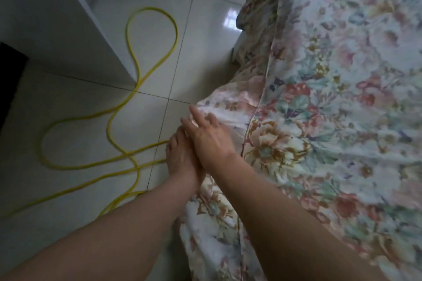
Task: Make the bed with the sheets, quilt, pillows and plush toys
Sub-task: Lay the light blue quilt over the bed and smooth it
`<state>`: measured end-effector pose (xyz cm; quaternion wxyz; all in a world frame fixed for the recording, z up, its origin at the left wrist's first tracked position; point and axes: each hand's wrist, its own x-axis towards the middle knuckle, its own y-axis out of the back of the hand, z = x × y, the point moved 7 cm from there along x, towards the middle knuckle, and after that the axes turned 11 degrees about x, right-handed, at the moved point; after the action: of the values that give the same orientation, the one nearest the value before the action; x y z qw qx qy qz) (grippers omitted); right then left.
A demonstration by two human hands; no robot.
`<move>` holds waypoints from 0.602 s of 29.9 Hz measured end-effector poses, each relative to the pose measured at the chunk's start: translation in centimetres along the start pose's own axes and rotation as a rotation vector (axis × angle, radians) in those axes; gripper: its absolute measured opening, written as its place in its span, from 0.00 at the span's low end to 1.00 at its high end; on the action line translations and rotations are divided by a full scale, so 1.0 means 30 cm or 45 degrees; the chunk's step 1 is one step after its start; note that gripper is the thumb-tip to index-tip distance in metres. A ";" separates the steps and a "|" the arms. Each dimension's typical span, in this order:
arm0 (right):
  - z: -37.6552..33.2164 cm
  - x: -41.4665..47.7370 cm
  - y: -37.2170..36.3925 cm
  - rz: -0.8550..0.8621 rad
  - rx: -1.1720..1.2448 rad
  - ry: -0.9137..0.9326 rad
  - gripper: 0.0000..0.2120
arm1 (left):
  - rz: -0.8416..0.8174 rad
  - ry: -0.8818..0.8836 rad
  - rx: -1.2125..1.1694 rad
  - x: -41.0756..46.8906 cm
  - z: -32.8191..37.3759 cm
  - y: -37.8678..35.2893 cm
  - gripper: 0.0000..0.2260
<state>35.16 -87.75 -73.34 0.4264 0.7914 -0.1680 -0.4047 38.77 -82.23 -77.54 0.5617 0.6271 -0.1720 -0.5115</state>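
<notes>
Right hand (210,137) overlaps left hand (182,157) at one quilt (319,98).

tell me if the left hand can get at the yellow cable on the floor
Probably yes, with a stoop: the left hand is beside the yellow cable, with only bare floor tiles between. The right hand overlapping it may need to shift first.

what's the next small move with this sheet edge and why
Probably press the bunched floral sheet down and inward to flatten it: it bulges out below the quilt edge, and the right hand lies flat on it, left hand just beneath.
</notes>
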 end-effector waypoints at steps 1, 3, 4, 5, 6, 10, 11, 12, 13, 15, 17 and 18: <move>0.030 -0.015 0.005 0.022 0.016 -0.028 0.23 | 0.000 -0.031 0.028 0.009 0.033 0.019 0.29; 0.066 -0.048 0.032 0.106 0.048 -0.047 0.24 | -0.025 -0.058 0.107 0.005 0.074 0.059 0.30; 0.082 -0.065 0.059 0.150 0.062 -0.058 0.24 | -0.032 -0.081 0.141 0.007 0.097 0.091 0.29; 0.090 -0.077 0.087 0.151 0.087 -0.077 0.24 | -0.039 -0.096 0.159 0.010 0.115 0.125 0.28; 0.089 -0.086 0.085 0.147 0.136 -0.079 0.25 | -0.052 -0.109 0.181 0.004 0.115 0.132 0.28; 0.070 -0.119 0.212 0.136 0.152 -0.057 0.29 | -0.059 -0.183 0.204 0.007 0.140 0.243 0.30; 0.074 -0.120 0.248 0.130 0.166 -0.076 0.31 | -0.053 -0.207 0.211 0.019 0.147 0.283 0.30; 0.077 -0.131 0.254 0.130 0.177 -0.082 0.34 | -0.051 -0.242 0.229 0.018 0.145 0.291 0.31; 0.082 -0.137 0.301 0.109 0.166 -0.101 0.36 | -0.039 -0.280 0.245 0.032 0.160 0.343 0.32; 0.101 -0.161 0.386 0.120 0.181 -0.133 0.35 | -0.023 -0.392 0.270 0.046 0.198 0.427 0.34; 0.140 -0.186 0.470 0.150 0.213 -0.189 0.33 | -0.011 -0.479 0.277 0.071 0.239 0.495 0.35; 0.170 -0.193 0.506 0.176 0.230 -0.220 0.33 | -0.008 -0.503 0.276 0.091 0.261 0.528 0.35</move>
<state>28.80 -95.76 -59.72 0.3643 0.7753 -0.2939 -0.4241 39.06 -93.44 -63.62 0.4449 0.5719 -0.3305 -0.6048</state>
